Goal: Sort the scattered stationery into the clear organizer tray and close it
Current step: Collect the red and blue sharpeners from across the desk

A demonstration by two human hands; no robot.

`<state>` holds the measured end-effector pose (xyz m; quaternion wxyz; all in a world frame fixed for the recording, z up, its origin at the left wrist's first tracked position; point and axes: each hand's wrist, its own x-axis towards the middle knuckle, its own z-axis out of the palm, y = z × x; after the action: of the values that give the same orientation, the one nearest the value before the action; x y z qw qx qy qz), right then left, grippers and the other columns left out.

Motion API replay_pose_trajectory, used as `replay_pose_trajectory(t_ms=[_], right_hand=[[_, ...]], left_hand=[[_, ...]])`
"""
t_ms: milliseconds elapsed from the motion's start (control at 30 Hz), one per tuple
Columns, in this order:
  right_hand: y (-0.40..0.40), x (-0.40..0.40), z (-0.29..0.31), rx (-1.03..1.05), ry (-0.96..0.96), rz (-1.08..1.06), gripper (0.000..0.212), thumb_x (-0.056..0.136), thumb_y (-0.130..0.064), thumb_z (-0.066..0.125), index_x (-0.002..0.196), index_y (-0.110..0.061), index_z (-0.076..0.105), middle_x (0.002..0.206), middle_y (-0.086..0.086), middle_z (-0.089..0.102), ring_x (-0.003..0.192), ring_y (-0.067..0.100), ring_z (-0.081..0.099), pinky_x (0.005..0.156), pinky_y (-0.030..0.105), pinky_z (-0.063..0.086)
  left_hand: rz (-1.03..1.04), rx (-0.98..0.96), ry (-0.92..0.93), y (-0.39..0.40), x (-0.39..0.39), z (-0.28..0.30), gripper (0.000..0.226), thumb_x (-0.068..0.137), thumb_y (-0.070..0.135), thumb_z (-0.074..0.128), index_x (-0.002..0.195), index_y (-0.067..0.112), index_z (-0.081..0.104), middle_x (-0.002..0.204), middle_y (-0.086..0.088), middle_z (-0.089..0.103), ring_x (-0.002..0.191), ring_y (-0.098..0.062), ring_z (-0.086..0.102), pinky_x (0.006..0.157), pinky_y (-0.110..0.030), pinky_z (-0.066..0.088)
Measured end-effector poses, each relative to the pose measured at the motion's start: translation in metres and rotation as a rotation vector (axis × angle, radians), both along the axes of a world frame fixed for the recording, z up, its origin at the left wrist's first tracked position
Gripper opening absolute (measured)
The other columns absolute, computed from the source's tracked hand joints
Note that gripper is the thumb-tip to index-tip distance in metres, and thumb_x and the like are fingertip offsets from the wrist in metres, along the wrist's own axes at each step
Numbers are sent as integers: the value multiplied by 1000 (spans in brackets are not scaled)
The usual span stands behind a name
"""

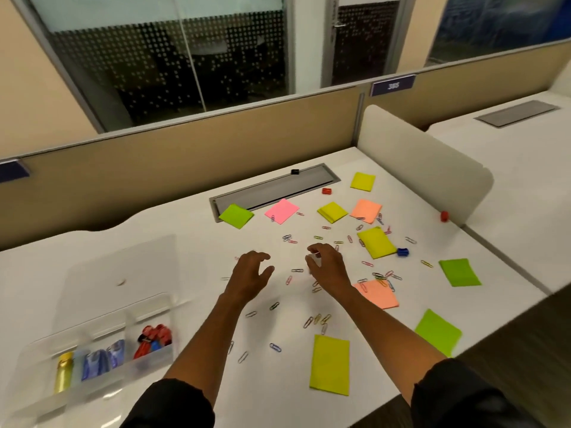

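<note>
Over the middle of the white counter (191, 242) your two hands reach out side by side. Your left hand (251, 273) hovers with fingers spread and loosely curved, holding nothing. Your right hand (326, 264) has its fingers curled and seems to pinch something small and pale at the fingertips; motion blur keeps you from telling what it is.

Around and beyond your hands lie scattered coloured wire paper clips (296, 270), thickest towards the right. Among them sit square sticky-note pads: a pink pad (281, 211), two orange pads (366, 211) (378, 293), and several yellow and green ones, the nearest a yellow-green pad (330, 364) just beside your right forearm. A small blue binder clip (402, 251) rests just beside a yellow pad (376, 242), and a small red clip (326, 190) lies near the grey cable slot (275, 188) at the back.

Near your left elbow, at the counter's near left, stands the clear plastic organizer tray (92, 359), its lid (123, 273) open and tilted back. Its compartments hold a yellow cylinder (64, 373), blue items (102, 359) and red clips (153, 336).
</note>
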<state>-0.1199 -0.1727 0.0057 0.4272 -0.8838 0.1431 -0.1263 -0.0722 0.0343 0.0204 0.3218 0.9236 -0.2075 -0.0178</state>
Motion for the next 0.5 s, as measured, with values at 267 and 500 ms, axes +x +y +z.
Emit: replay_pose_trajectory(t_ms=[267, 500], right_hand=[[-96, -27, -18, -51, 55, -207, 31, 90, -7, 60, 121, -7, 59, 125, 14, 56, 118, 29, 52, 101, 40, 44], [-164, -42, -33, -129, 96, -335, 32, 90, -3, 56, 122, -5, 56, 126, 15, 53, 122, 31, 45, 99, 36, 39]], left_hand=[[-131, 46, 45, -84, 6, -12, 33, 90, 26, 64, 119, 11, 61, 124, -9, 60, 118, -26, 51, 100, -33, 38], [-200, 50, 105, -141, 12, -21, 26, 91, 24, 60, 111, 9, 64, 113, -14, 64, 99, -21, 56, 79, -23, 45]])
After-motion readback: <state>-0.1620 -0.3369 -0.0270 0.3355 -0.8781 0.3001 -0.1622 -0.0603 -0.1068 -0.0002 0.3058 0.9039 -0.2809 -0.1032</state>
